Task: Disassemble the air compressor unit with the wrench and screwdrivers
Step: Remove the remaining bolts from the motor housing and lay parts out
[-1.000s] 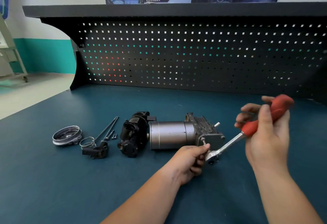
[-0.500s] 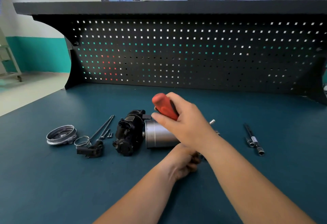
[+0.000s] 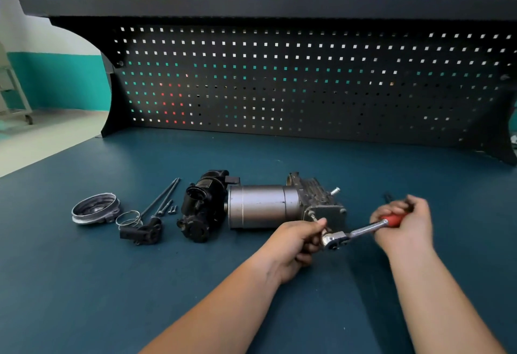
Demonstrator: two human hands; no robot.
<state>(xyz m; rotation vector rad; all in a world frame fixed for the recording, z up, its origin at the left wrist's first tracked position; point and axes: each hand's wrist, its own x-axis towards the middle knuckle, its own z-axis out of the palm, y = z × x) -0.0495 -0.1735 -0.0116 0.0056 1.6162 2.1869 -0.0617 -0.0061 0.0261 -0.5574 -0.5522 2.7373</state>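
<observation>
The air compressor unit, a grey metal cylinder with a ribbed block at its right end, lies on its side on the blue bench. A ratchet wrench with a red handle points its head at the block's front lower corner. My right hand grips the red handle, to the right of the unit. My left hand is curled at the wrench head, its fingers pinching the socket against the block. A loosened bolt sticks out of the block just above my left thumb.
A black valve body lies against the cylinder's left end. Further left are a black bracket, a wire clamp ring, long bolts, small screws and a round metal cover. A black pegboard walls the back.
My right hand swung the red handle left over the unit, then back out to the right. My left hand stayed at the wrench head.
</observation>
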